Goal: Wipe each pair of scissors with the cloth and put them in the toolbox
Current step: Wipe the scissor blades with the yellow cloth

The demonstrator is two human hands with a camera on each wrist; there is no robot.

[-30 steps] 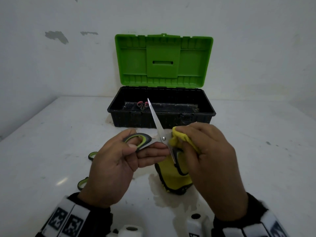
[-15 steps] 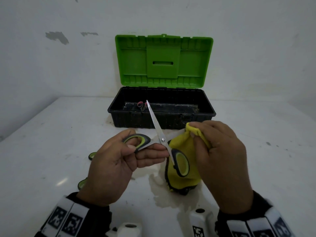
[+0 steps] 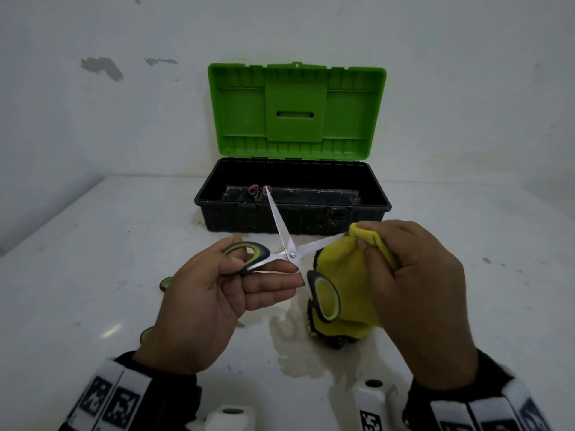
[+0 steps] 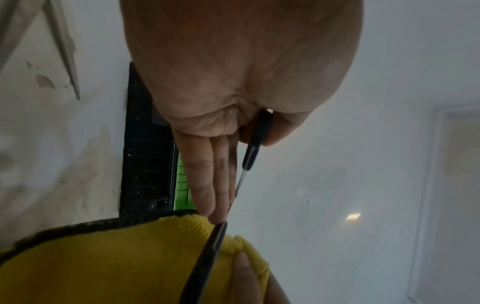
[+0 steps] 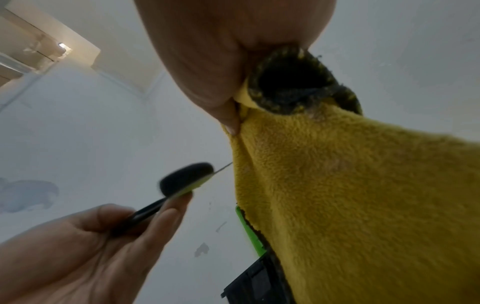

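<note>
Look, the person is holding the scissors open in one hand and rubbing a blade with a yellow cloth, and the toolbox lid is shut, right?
Not quite: the toolbox lid stands open, as the head view shows. The rest is right: the left hand holds the scissors open, and the right hand pinches the yellow cloth on a blade.

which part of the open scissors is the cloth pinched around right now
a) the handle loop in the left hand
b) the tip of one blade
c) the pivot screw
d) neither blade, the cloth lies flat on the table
b: the right hand pinches the yellow cloth over the far end of one blade of the scissors, while the pivot and the loop held by the left hand stay bare.
</note>
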